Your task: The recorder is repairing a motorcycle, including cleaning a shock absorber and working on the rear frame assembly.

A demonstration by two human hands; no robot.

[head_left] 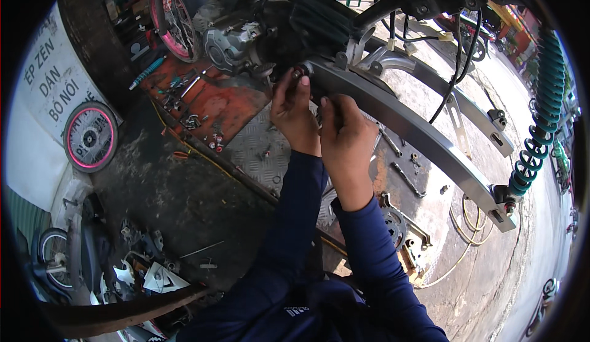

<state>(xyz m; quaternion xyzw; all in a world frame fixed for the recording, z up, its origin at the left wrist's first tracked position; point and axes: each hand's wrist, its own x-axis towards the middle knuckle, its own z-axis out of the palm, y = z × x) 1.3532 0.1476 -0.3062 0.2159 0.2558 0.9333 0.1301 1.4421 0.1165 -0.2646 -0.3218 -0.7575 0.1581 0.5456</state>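
Observation:
A motorcycle's grey metal swingarm [393, 110] runs from the engine side down to the right. At its front end, my left hand [296, 117] reaches up with thumb and fingers closed round a small, round, dark reddish metal fitting [300, 71] at the pivot. Close beside it, my right hand [349, 134] is just below the swingarm with thumb and fingers curled together. Whatever the right fingers hold, if anything, is hidden. A teal coil-spring shock absorber [538, 117] is attached at the swingarm's rear end. The engine [228, 46] sits beyond my left hand.
Wrenches and small parts lie on a red work mat [221, 105] at left. Sockets, bolts and a sprocket [394, 226] lie below the swingarm, near a coiled hose [470, 234]. Black cables [460, 65] hang over it. A pink-rimmed wheel [90, 137] leans on the left wall.

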